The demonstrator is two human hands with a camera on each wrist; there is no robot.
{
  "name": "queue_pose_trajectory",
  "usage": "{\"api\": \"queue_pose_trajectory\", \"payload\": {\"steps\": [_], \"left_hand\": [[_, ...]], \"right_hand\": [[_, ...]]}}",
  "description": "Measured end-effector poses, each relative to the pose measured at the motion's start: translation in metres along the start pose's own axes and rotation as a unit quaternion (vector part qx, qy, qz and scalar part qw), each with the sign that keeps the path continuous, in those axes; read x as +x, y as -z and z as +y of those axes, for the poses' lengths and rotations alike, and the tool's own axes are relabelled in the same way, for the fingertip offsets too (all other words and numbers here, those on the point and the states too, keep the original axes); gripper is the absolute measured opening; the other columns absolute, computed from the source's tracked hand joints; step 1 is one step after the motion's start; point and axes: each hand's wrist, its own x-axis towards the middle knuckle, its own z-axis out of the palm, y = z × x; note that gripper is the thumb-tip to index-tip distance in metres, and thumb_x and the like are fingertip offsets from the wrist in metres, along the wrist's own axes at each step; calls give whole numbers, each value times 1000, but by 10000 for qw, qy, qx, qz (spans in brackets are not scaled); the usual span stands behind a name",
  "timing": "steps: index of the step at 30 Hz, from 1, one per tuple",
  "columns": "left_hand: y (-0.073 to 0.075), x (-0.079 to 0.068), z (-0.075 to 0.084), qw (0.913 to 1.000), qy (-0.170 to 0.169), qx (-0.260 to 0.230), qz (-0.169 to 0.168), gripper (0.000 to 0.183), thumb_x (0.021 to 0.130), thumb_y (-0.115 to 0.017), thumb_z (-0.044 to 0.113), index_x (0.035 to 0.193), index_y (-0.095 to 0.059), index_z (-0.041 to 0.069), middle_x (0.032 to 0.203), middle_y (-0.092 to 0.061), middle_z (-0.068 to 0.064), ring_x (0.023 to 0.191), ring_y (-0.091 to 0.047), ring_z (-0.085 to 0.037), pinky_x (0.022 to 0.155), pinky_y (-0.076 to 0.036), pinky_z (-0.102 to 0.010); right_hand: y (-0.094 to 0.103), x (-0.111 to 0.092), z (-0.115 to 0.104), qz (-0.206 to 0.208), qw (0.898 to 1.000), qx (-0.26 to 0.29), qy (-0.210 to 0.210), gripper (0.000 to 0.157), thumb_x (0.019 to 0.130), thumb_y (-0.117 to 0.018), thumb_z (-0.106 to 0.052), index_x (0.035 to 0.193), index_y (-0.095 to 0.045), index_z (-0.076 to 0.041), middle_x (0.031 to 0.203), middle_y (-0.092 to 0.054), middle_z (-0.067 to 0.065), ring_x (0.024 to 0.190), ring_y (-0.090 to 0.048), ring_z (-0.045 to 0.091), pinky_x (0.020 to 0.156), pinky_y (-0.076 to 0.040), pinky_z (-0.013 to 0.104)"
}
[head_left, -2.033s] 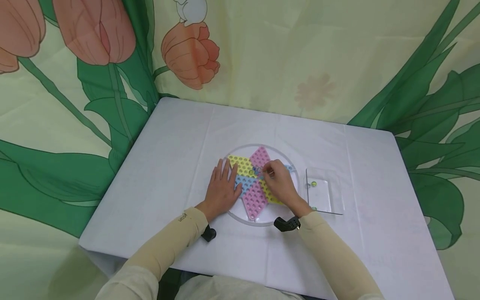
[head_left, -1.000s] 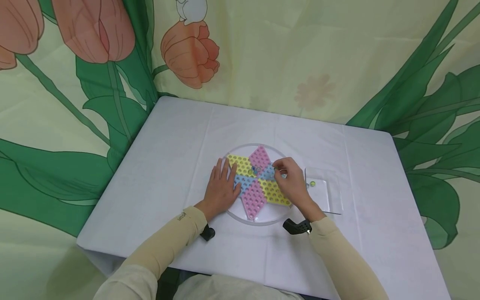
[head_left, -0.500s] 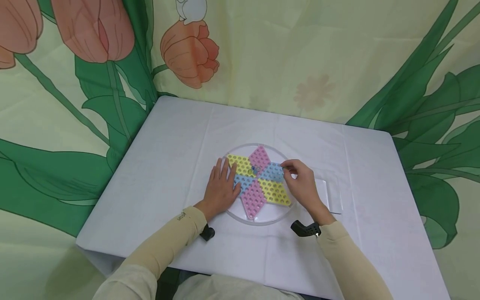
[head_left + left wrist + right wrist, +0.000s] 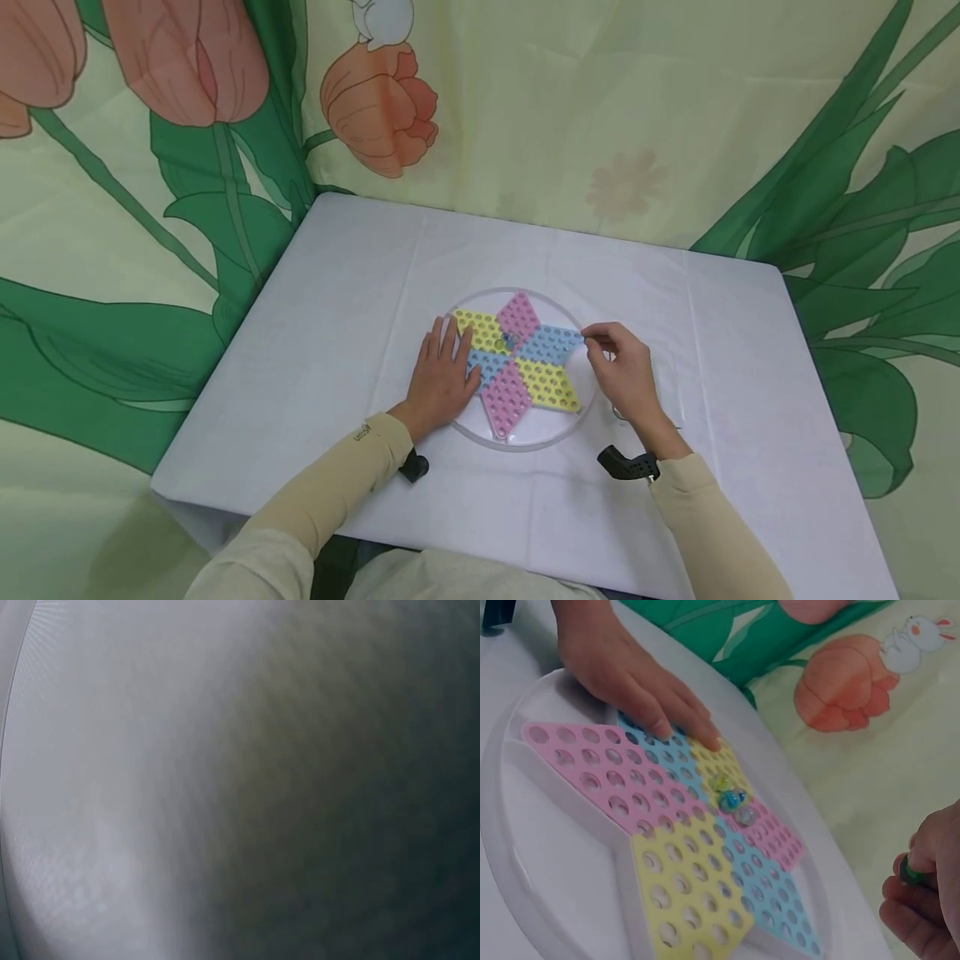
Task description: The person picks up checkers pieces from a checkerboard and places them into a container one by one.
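A round Chinese checkers board (image 4: 507, 404) with a pink, yellow and blue star lies on the table. My left hand (image 4: 441, 382) rests on its left side, fingers straight and spread over the yellow and blue points. In the right wrist view, my right hand (image 4: 939, 881) pinches a green marble (image 4: 910, 871) between thumb and fingers. That hand (image 4: 627, 373) hovers at the board's right rim, beside the tip of the blue point. Several marbles (image 4: 730, 801) sit clustered near the star's centre. The left wrist view is blurred and shows no hand.
A clear plastic box (image 4: 671, 407) stands to the right of the board, largely covered by my right hand. White cloth covers the table (image 4: 337, 275). A tulip-print curtain (image 4: 510, 108) hangs behind it.
My right hand has moved right from the star's centre, across the blue point, to the board's right edge, over the box. The left hand has stayed in place.
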Motion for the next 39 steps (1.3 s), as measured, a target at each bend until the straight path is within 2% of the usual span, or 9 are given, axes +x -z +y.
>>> {"api": "queue_pose_trajectory", "payload": {"steps": [9, 16, 26, 39], "left_hand": [[1, 1, 1, 10000, -34, -41, 56, 69, 102, -39, 42, 158, -21, 5, 164, -12, -24, 153, -6, -43, 123, -16, -55], [1, 1, 1, 9999, -1, -127, -11, 69, 103, -39, 42, 159, -18, 6, 165, -10, -23, 154, -3, -42, 123, -14, -54], [1, 2, 1, 9999, -29, -109, 43, 69, 102, -38, 42, 158, -19, 6, 165, -10, -23, 153, -3, -42, 123, -14, -54], [-1, 1, 0, 10000, -23, -74, 35, 69, 102, -38, 42, 158, -20, 5, 165, -11, -24, 153, -4, -43, 123, -15, -55]], "right_hand": [[9, -5, 10, 120, 9992, -263, -262, 17, 96, -59, -6, 110, -68, -3, 108, -70, 12, 97, -68, 25, 83, -46, 6], [15, -8, 15, 265, 9985, -296, -366, 17, 96, -58, -7, 110, -68, -3, 108, -70, 13, 94, -67, 25, 80, -41, 1], [25, -13, 24, 378, 9967, -387, -599, 18, 97, -56, -7, 111, -68, -3, 108, -70, 12, 96, -66, 23, 81, -40, 1], [27, -25, 41, 380, 9932, -529, -962, 19, 97, -54, -7, 108, -69, -3, 107, -70, 13, 94, -63, 22, 78, -40, 4]]}}
